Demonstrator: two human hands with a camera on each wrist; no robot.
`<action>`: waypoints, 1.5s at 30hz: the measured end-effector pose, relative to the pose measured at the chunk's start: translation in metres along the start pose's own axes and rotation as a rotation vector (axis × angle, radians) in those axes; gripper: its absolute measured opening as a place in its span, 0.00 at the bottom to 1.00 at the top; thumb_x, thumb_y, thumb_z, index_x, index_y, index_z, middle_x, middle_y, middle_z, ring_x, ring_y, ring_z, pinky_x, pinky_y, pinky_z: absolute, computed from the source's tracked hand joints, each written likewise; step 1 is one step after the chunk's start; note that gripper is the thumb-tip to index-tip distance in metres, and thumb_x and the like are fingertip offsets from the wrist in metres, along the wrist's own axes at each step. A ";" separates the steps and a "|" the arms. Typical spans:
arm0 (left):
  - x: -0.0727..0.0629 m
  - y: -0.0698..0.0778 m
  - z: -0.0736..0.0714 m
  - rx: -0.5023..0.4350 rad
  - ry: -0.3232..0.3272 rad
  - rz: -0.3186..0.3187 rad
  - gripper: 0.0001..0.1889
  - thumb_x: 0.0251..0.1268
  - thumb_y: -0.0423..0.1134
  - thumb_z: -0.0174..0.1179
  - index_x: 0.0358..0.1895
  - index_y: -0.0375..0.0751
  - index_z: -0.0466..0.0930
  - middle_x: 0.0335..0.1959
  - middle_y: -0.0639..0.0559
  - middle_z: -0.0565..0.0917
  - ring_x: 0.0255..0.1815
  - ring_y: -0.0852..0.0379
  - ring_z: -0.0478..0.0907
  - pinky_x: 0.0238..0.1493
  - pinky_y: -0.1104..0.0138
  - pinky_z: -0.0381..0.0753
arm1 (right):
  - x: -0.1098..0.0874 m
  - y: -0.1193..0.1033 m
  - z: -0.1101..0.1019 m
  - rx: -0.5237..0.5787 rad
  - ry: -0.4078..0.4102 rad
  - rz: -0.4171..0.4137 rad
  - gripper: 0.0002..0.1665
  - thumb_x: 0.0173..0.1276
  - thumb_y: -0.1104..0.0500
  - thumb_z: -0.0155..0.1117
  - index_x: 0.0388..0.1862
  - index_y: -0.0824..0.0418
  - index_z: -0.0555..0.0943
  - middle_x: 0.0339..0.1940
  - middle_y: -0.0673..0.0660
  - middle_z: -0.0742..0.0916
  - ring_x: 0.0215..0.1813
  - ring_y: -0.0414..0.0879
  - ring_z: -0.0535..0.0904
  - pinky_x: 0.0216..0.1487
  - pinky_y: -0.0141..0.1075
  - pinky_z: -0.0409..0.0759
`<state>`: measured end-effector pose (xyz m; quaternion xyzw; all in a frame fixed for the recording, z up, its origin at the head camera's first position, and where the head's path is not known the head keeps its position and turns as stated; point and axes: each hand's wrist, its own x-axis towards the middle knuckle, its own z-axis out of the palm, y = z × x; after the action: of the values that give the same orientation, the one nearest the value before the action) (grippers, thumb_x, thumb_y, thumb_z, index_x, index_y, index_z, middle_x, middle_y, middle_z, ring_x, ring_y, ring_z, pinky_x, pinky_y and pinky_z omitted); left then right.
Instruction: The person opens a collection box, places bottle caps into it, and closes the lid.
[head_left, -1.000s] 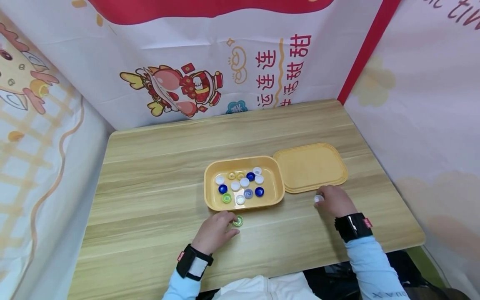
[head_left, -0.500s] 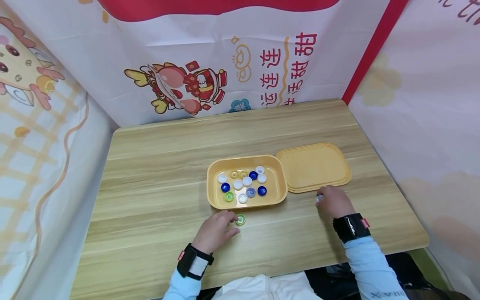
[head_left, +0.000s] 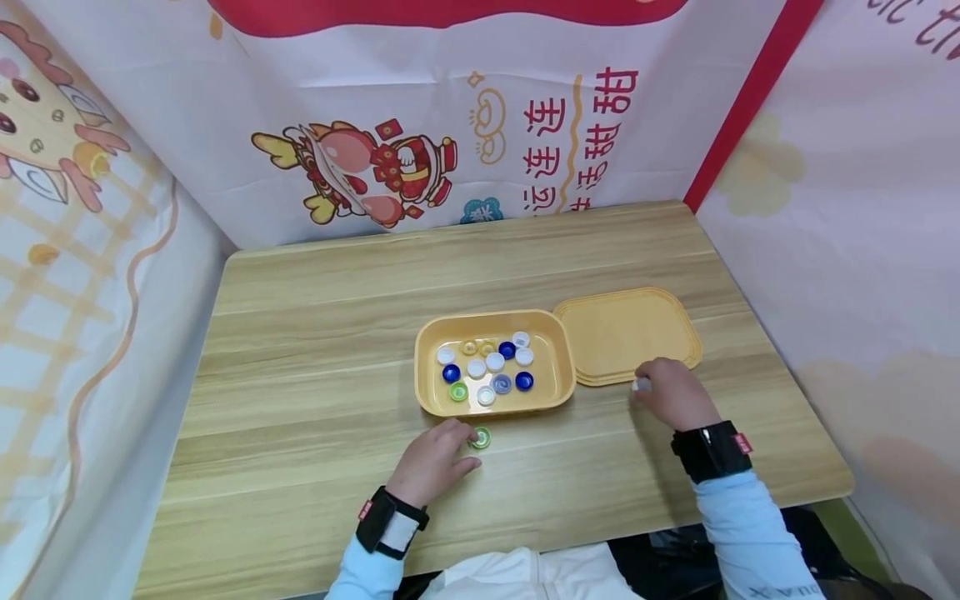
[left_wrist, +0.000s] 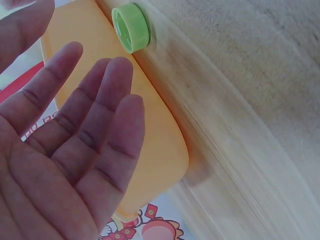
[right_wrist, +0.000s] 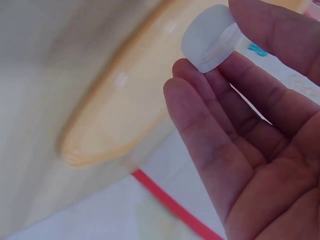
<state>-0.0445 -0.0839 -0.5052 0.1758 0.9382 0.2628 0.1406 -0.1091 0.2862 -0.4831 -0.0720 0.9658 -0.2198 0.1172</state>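
Note:
My right hand (head_left: 675,396) pinches a white bottle cap (right_wrist: 210,39) between thumb and fingers, in front of the lid's near edge. Fingers loosely bent, my left hand (head_left: 433,462) hovers by the front of the yellow box (head_left: 558,396). A green bottle cap (left_wrist: 131,27) sits on the table just in front of that box, and the left wrist view shows it apart from the visible fingertips. Inside the box lie several caps: white ones (head_left: 495,362), dark blue ones (head_left: 523,381), a paler blue one (head_left: 502,383), yellow ones (head_left: 469,347) and a green one (head_left: 458,391).
The flat yellow lid (head_left: 630,333) lies on the wooden table (head_left: 315,333), right against the box's right end. Printed cloth walls (head_left: 360,92) stand behind the table and at both sides. The table's front edge is close to the person's body.
My right hand has shifted slightly away from the body, toward the lid, still pinching the white cap. The left hand stays in place by the green cap. The head view has tilted slightly.

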 end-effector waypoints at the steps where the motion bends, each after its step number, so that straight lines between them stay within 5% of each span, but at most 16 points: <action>1: 0.000 0.000 0.000 0.008 0.005 0.005 0.15 0.55 0.41 0.72 0.45 0.41 0.83 0.41 0.51 0.82 0.42 0.56 0.78 0.44 0.61 0.79 | 0.001 -0.004 -0.004 -0.009 0.009 -0.015 0.17 0.60 0.64 0.70 0.46 0.73 0.82 0.43 0.69 0.84 0.46 0.62 0.79 0.47 0.55 0.77; 11: 0.000 0.002 0.002 0.086 0.040 0.101 0.17 0.55 0.40 0.72 0.47 0.41 0.83 0.42 0.52 0.81 0.42 0.56 0.78 0.44 0.62 0.80 | 0.024 -0.073 -0.039 -0.050 0.034 -0.138 0.17 0.61 0.63 0.71 0.47 0.71 0.83 0.43 0.66 0.85 0.46 0.59 0.81 0.48 0.53 0.79; 18: 0.003 0.007 0.006 0.223 0.044 0.171 0.17 0.54 0.41 0.73 0.47 0.43 0.84 0.41 0.52 0.81 0.40 0.56 0.79 0.41 0.65 0.79 | 0.043 -0.117 -0.039 -0.073 0.027 -0.258 0.17 0.59 0.62 0.74 0.46 0.67 0.84 0.42 0.61 0.86 0.44 0.53 0.81 0.47 0.48 0.80; 29: 0.005 0.008 0.008 0.260 0.039 0.194 0.16 0.55 0.42 0.72 0.47 0.44 0.84 0.41 0.52 0.81 0.39 0.57 0.79 0.40 0.66 0.79 | 0.077 -0.166 -0.016 -0.132 -0.088 -0.454 0.04 0.59 0.64 0.73 0.32 0.61 0.85 0.27 0.51 0.83 0.29 0.43 0.77 0.32 0.35 0.78; 33: 0.003 0.010 0.007 0.250 0.036 0.192 0.15 0.55 0.41 0.72 0.46 0.44 0.84 0.40 0.53 0.81 0.39 0.57 0.79 0.40 0.66 0.80 | 0.094 -0.179 -0.004 -0.158 -0.153 -0.482 0.08 0.60 0.65 0.71 0.24 0.60 0.80 0.21 0.49 0.80 0.25 0.43 0.74 0.27 0.34 0.75; 40: 0.000 0.009 0.007 0.247 0.040 0.175 0.16 0.54 0.41 0.72 0.46 0.44 0.84 0.41 0.53 0.81 0.40 0.57 0.79 0.41 0.66 0.80 | 0.119 -0.192 0.035 -0.198 -0.223 -0.478 0.02 0.59 0.66 0.69 0.30 0.62 0.83 0.27 0.52 0.81 0.29 0.44 0.75 0.31 0.36 0.76; 45: 0.000 0.007 0.006 0.238 0.046 0.173 0.16 0.54 0.41 0.73 0.46 0.44 0.84 0.40 0.53 0.81 0.39 0.58 0.79 0.40 0.67 0.80 | 0.122 -0.199 0.062 -0.282 -0.213 -0.564 0.04 0.55 0.63 0.71 0.30 0.58 0.85 0.28 0.50 0.84 0.30 0.45 0.77 0.32 0.36 0.77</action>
<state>-0.0403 -0.0753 -0.5066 0.2656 0.9470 0.1648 0.0742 -0.1935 0.0595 -0.4731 -0.3745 0.9111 -0.0992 0.1411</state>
